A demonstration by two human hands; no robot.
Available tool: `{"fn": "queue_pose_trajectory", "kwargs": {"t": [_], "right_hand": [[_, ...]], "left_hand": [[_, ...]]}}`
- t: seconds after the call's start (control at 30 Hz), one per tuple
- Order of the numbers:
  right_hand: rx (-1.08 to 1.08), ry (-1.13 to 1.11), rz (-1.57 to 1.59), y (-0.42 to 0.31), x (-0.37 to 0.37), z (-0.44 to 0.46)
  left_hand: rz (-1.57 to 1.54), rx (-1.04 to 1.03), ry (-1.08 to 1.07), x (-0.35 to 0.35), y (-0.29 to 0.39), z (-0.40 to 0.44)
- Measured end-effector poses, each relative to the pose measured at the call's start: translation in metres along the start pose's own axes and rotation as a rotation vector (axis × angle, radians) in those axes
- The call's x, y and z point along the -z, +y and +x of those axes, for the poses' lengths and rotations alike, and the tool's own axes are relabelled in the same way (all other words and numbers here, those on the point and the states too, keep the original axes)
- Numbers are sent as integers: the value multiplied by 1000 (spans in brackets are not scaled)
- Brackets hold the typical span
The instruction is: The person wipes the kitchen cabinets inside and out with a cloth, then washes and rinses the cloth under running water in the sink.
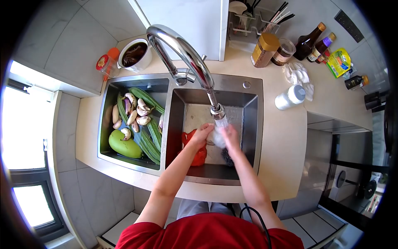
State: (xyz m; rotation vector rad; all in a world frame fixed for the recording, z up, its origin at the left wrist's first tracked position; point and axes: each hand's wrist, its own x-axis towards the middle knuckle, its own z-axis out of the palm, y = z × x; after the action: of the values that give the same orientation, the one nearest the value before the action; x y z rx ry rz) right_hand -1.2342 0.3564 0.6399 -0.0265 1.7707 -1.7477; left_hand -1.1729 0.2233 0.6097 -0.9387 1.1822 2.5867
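Note:
Both hands are in the right sink basin (260, 124), under water running from the faucet head (218, 113). My left hand (202, 134) has its fingers bent together at the edge of a whitish, see-through thing (215, 137), whose kind I cannot make out. On the other side of it, my right hand (230, 136) is in the stream, its fingers smeared by motion and water. A crumpled red bag (200, 157) lies beneath my left wrist, partly hidden by the forearm. Near my right wrist sits a dark scouring ball (226, 157).
The left basin (108, 89) holds long ridged green gourds (149, 145), a smooth green gourd (124, 145) and several purple-white eggplants (132, 117). A curved faucet (182, 41) arches overhead. On the counter stand a pot (143, 66), a white bottle (290, 97) and several jars (265, 50).

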Motion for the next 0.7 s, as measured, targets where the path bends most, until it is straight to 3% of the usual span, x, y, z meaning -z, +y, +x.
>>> {"fn": "queue_pose_trajectory", "kwargs": {"t": [0.03, 0.07, 0.13, 0.17, 0.23, 0.27, 0.33, 0.37, 0.4, 0.47, 0.53, 0.57, 0.6, 0.63, 0.67, 0.7], "right_hand": [[393, 107, -502, 9, -16, -5], [512, 164, -585, 10, -31, -11], [360, 289, -647, 24, -25, 9], [376, 278, -508, 35, -12, 26], [305, 363, -476, 32, -3, 31], [221, 360, -515, 33, 2, 27], [311, 357, -583, 18, -17, 1], [452, 355, -556, 8, -31, -13], [462, 348, -571, 9, -35, -12], [502, 385, -675, 4, -28, -1], [284, 354, -665, 7, -13, 27], [217, 311, -482, 28, 1, 48], [146, 266, -298, 47, 14, 62], [139, 126, -192, 45, 23, 61], [142, 124, -197, 43, 29, 63], [-23, -34, -15, 26, 34, 55]], "left_hand": [[58, -17, 149, -4, -12, 7], [42, -118, 155, -2, -30, 20], [313, -137, 116, -11, -36, 21], [235, -87, 142, -32, -22, 1], [586, -346, 44, -27, -30, 4], [461, -101, 146, -28, -34, 11], [295, -96, 220, -51, -6, -2], [560, -103, 142, -42, -3, 7], [271, -126, -3, -34, -1, 10], [491, -107, 130, -34, -8, 13], [544, -245, 166, -30, -20, 13], [563, -71, 36, -29, -13, 3], [565, -70, 35, -25, -4, -5], [334, 25, -60, -21, 5, -10], [98, 119, -156, -17, 13, -15], [39, 156, -238, -14, 23, -21]]}}
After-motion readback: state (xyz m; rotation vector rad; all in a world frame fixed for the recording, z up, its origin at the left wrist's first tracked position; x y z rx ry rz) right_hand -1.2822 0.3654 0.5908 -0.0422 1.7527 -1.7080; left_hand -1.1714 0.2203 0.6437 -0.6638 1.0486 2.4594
